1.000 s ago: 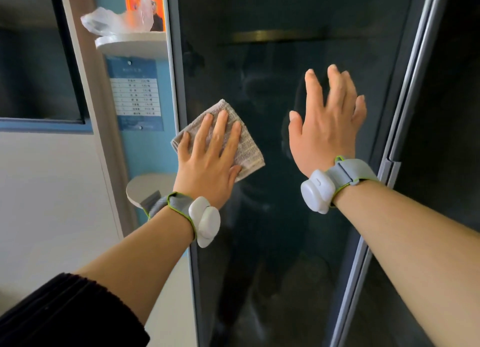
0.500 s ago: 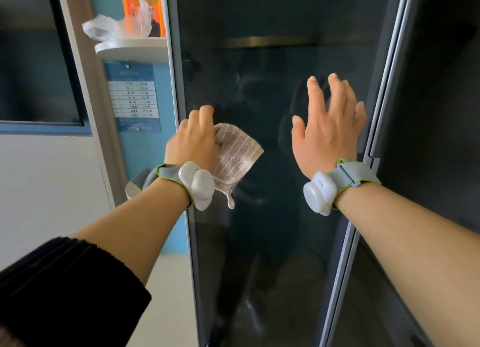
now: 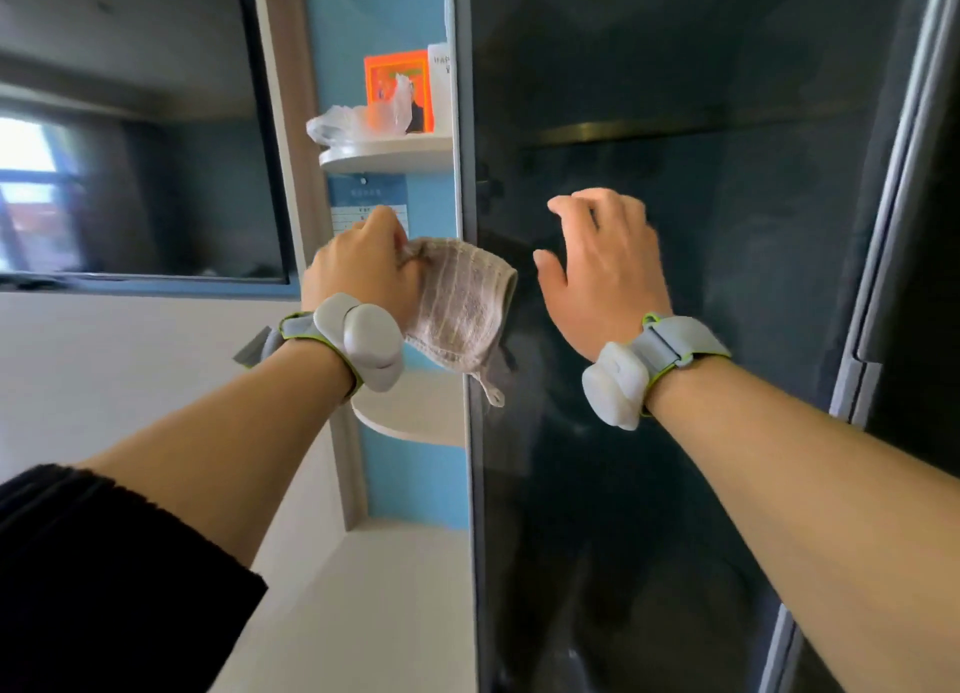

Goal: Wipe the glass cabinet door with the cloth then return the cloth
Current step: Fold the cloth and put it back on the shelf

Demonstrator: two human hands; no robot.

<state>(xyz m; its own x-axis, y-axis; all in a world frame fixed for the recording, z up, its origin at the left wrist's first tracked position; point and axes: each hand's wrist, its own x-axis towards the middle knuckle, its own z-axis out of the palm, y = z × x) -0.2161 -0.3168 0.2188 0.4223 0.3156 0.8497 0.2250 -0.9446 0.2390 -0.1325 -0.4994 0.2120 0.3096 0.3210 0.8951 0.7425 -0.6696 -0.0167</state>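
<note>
Left hand (image 3: 363,271) grip bunching cloth (image 3: 460,308), loop tag pointing down

The left hand (image 3: 363,271) covers one end of the beige ribbed cloth (image 3: 460,310), and its fingertips are hidden in the bunched fabric. The dark tinted glass cabinet door (image 3: 675,95) runs past the top and bottom edges, its interior too murky to read. The right hand (image 3: 602,271) is motion-blurred; whether its curled fingers touch the glass cannot be told. Print on the small blue notice (image 3: 371,199) is too small to read. The orange card (image 3: 397,89) sits partly behind a crumpled clear plastic bag (image 3: 353,121).
</note>
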